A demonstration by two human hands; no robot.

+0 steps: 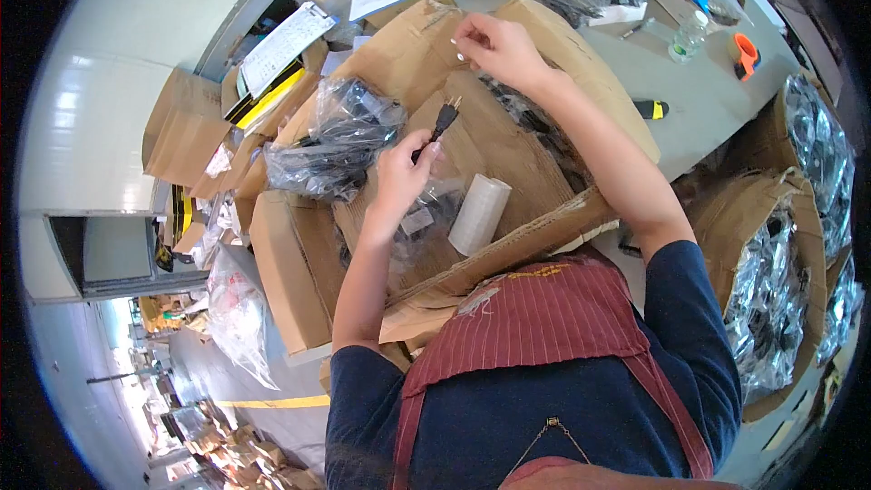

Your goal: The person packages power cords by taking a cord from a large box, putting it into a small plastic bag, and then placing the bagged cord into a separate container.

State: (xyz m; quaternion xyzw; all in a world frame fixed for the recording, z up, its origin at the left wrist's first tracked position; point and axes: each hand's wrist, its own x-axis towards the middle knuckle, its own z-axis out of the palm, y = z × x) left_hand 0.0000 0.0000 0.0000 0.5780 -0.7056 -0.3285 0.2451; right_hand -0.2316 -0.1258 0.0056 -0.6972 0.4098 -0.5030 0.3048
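A black power cord's plug, its metal prongs pointing up and away, is gripped in my left hand. Below that hand, a clear plastic bag with a white label lies in the open cardboard box. My right hand is raised over the box's far side with its fingers curled together. A small white spot shows at its fingertips, but what they hold, if anything, is too small to name. Beside the clear bag rests a white roll. Bagged black cords are heaped at the box's left side.
Open cartons of bagged cords stand at the right. On the grey table are an orange tape roll, a clear bottle and a yellow-black tool. A clipboard and papers lie far left.
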